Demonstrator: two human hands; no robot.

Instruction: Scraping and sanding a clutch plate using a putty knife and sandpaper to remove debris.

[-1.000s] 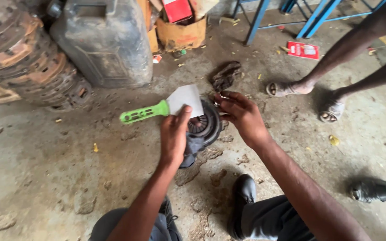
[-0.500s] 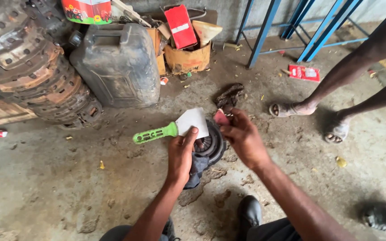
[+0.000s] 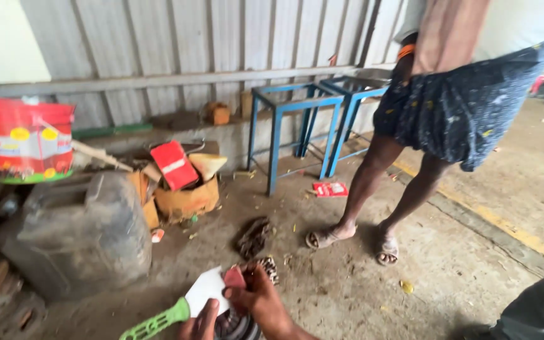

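Green-handled scraper (image 3: 187,303) low in the head view: your left hand (image 3: 201,322) pinches it near its white blade, laid flat over a dark round metal part (image 3: 234,326) on the concrete floor (image 3: 347,296), seemingly to work its face. Your right hand (image 3: 260,301) closes its fingers on a small red piece (image 3: 235,277) just above, likely steadying it. Nearby stand a grey jerrycan (image 3: 80,233) and another person's sandalled feet (image 3: 347,242)
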